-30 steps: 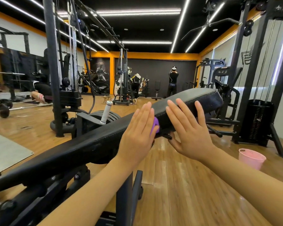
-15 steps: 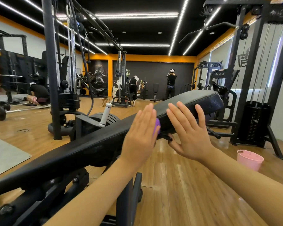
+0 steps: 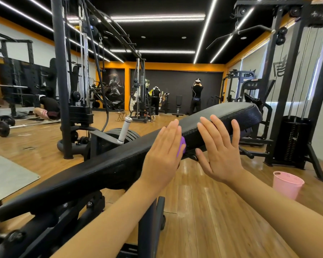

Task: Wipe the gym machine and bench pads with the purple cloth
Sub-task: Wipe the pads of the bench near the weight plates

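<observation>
The purple cloth [image 3: 181,148] lay flat between the left hand [image 3: 163,155] and the side edge of the bench pad [image 3: 222,116], pressed by straight fingers, nothing clenched. The pad's long axis ran up-right from that grip. The right hand [image 3: 220,151], released, rested just beside it.

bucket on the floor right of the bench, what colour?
Pink bucket, plain, seen in the head view.

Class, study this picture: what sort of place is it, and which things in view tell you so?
Almost certainly a gym. A long black padded bench fills the foreground, a cable machine with a weight stack stands at right, and a barbell lies on the wooden floor at left.
</observation>
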